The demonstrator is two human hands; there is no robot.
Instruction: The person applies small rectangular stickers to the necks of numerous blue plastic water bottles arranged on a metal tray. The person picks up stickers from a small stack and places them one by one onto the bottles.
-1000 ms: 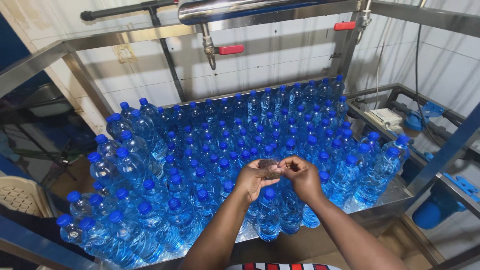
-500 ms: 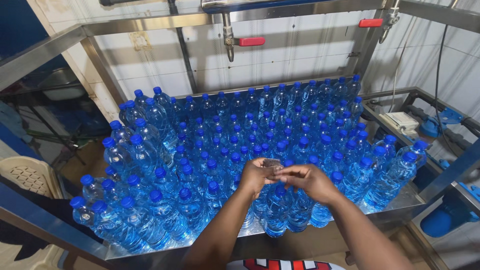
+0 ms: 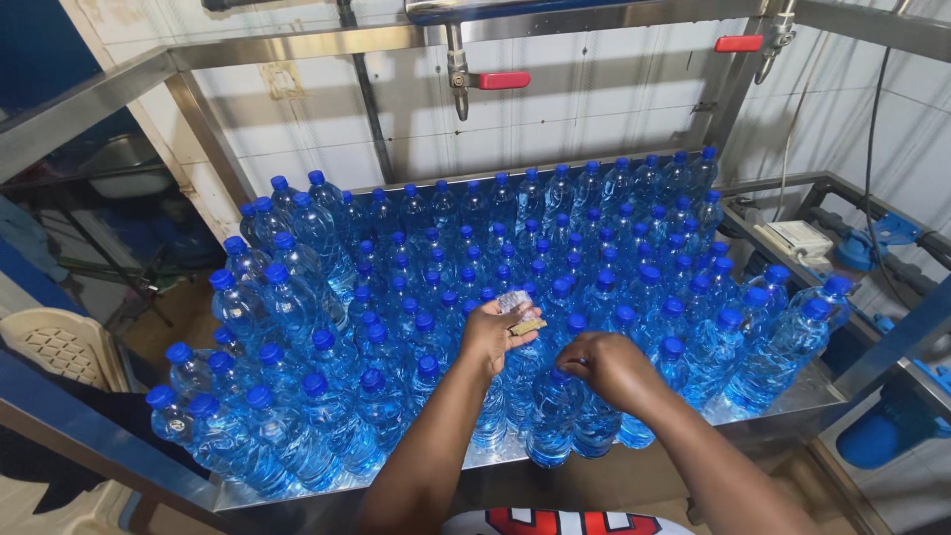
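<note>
Several clear plastic water bottles with blue caps (image 3: pixel 475 287) stand packed together on a steel table (image 3: pixel 783 396). My left hand (image 3: pixel 495 332) is raised over the front middle bottles and pinches a small bundle of clear and tan cap seals (image 3: pixel 517 311). My right hand (image 3: pixel 604 367) is lower and to the right, fingers curled down on the cap of a front-row bottle (image 3: pixel 555 416). What lies under its fingers is hidden.
A steel frame surrounds the table, with a pipe and red-handled valves (image 3: pixel 500 79) on the tiled back wall. A beige plastic chair (image 3: pixel 64 347) stands at the left. Blue fittings (image 3: pixel 877 436) and a white box (image 3: pixel 802 238) sit at the right.
My hands were together over the bottles; now they are apart. The right hand has dropped onto a front bottle's cap while the left stays raised with the seals. The view shifted slightly.
</note>
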